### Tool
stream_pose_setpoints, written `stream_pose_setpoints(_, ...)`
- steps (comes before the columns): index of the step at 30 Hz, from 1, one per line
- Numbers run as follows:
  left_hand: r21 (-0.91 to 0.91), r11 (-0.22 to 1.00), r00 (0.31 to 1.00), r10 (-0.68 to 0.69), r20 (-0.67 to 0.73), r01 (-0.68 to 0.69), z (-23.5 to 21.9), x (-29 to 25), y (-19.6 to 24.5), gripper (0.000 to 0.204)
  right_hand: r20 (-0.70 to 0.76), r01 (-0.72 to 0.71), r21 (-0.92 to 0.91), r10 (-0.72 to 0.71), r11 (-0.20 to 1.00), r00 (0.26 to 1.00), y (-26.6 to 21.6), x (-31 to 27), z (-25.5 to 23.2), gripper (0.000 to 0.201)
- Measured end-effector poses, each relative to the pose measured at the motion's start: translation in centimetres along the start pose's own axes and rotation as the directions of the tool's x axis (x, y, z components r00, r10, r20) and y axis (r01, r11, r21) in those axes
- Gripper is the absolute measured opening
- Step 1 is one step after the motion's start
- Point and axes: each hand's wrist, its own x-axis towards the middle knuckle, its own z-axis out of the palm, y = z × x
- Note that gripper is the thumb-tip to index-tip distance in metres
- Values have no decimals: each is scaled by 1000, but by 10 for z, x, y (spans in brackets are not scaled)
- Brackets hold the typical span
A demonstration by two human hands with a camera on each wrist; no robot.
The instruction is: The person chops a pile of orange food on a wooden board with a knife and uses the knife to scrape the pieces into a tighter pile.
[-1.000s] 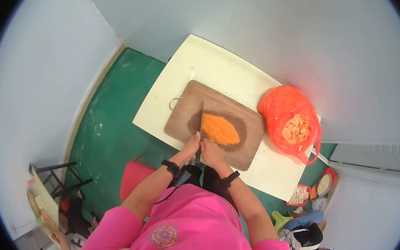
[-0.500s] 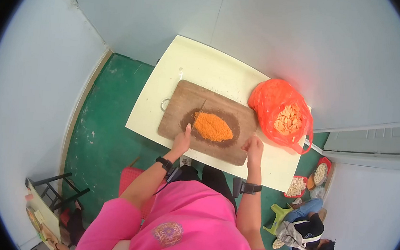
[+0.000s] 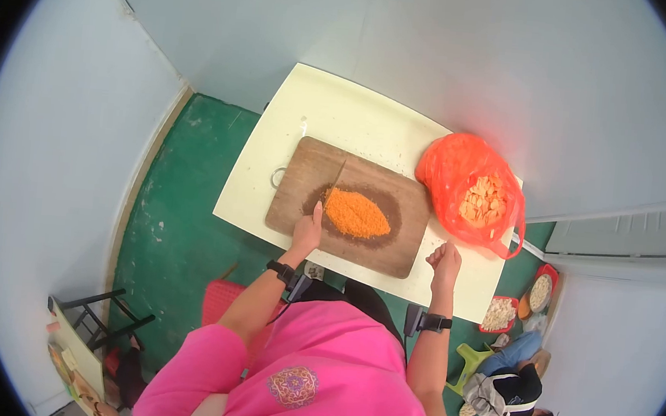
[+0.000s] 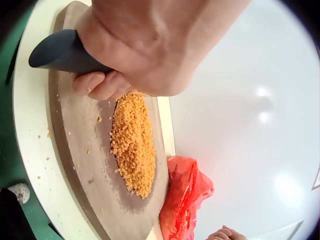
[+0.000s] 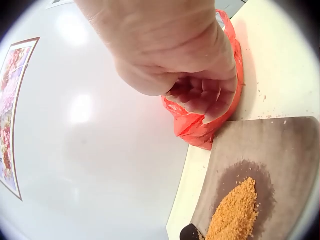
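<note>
A wooden cutting board (image 3: 306, 158) bears an oblong heap of finely chopped orange bits (image 3: 358, 214). At the heap's left end my left hand (image 3: 308, 230) grips the knife's black handle (image 4: 65, 52); the thin blade (image 3: 339, 178) points away from me, edge-on in the head view. My right hand (image 3: 445, 264) is off the board's right side, over the table (image 3: 266, 155), its fingers curled in toward the palm. In the right wrist view the curled fingers (image 5: 210, 100) show nothing held between them.
An open red plastic bag (image 3: 451, 167) of orange slices stands at the table's right end. On the floor are red baskets (image 3: 499, 314) of pale pieces, a green stool (image 3: 468, 364) and a seated person (image 3: 519, 395). A red seat (image 3: 222, 301) is at lower left.
My right hand has left the knife and moved right, past the board's edge, its fingers curling. My left hand keeps its grip, and the blade has tilted slightly to the right.
</note>
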Motion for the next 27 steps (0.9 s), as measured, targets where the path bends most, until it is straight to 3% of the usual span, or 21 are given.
stream_pose_setpoints(9,33,999,1000,-12,20,12,5,13,3,93,-14,-44,-7,44,999,999,9,16,0,43)
stream_pose_setpoints(11,41,999,999,-28,22,27,6,12,4,93,-21,54,-421,-70,905,997,29,32,-8,35)
stream_pose_setpoints(12,45,999,999,-29,26,27,5,12,4,93,-25,51,-419,-68,907,997,42,38,-8,35)
stream_pose_setpoints(13,49,998,999,-29,29,27,5,12,3,93,61,249,-648,-277,720,959,52,41,-6,30)
stream_pose_setpoints(14,51,998,999,-28,29,27,6,12,2,93,200,404,-804,-440,438,875,61,45,-5,26)
stream_pose_setpoints(15,71,997,999,-34,32,31,6,12,1,94,221,366,-794,-331,485,917,65,50,-5,24)
stream_pose_setpoints(18,71,997,999,-36,35,34,5,11,1,93,213,393,-803,-398,449,892,83,64,9,30)
stream_pose_setpoints(19,43,999,999,-32,36,31,4,10,3,93,183,276,-853,-242,443,953,82,69,10,42)
stream_pose_setpoints(23,88,996,1000,-3,0,3,11,13,-6,92,174,280,-903,-317,327,932,115,74,20,55)
stream_pose_setpoints(27,52,999,1000,9,-4,-8,2,2,12,90,157,221,-932,-229,288,961,106,48,34,65)
